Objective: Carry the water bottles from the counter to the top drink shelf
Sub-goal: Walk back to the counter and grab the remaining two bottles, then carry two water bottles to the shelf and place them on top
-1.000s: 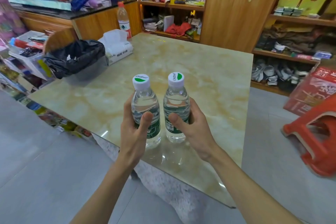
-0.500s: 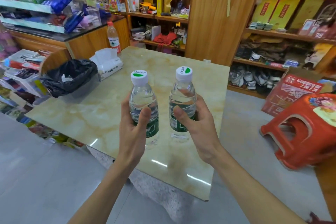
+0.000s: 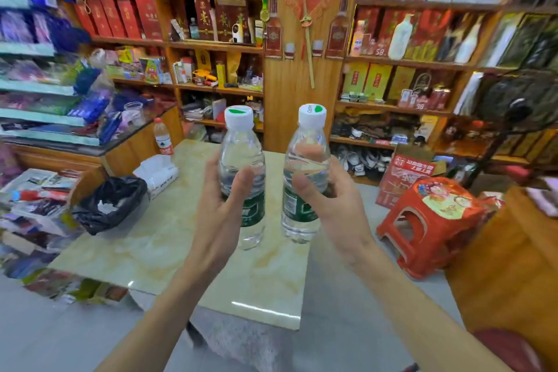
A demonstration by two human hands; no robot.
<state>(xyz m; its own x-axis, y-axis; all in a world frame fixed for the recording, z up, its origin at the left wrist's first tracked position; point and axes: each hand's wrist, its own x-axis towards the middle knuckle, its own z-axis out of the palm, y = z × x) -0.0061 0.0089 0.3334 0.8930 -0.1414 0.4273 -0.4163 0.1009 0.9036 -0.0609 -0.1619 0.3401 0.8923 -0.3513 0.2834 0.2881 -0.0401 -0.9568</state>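
Observation:
I hold two clear water bottles with white caps and green labels, both upright and lifted above the marble counter (image 3: 145, 251). My left hand (image 3: 220, 214) grips the left water bottle (image 3: 241, 154) around its middle. My right hand (image 3: 335, 205) grips the right water bottle (image 3: 306, 220) the same way. The bottles are a small gap apart, at chest height. Wooden wall shelves (image 3: 211, 45) packed with boxed goods and bottles fill the background behind them.
A black bin bag (image 3: 111, 202), a tissue pack (image 3: 157, 172) and a red-capped bottle (image 3: 163, 137) sit at the counter's left and far side. A red plastic stool (image 3: 434, 220) stands on the floor to the right, beside a wooden surface (image 3: 513, 266).
Both bottles have come up off the counter and risen. My view has tilted upward and shows more of the wall shelves.

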